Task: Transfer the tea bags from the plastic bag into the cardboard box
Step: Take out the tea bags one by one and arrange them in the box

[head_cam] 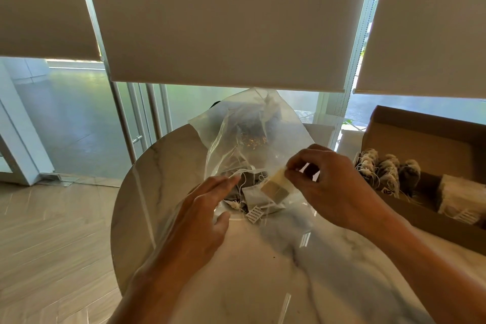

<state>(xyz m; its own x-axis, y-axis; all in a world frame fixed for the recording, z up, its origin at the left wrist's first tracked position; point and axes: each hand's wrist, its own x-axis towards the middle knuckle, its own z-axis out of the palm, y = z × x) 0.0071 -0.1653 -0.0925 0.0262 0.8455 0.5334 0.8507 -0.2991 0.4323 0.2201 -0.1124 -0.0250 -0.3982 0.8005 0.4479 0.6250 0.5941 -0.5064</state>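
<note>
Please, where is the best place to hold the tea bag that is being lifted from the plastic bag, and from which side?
Probably pinch the tea bag at its upper corner, from above and the right, as the right hand does. It hangs tilted there, its lower part against the plastic bag.

Round marble table [263, 271] on herringbone wood floor [52, 231]; beige roller blinds [223, 21] half-lowered over daylit floor-length glass windows [86, 123].

brown cardboard box [420, 126], white grey-veined marble table [263, 271]
</note>
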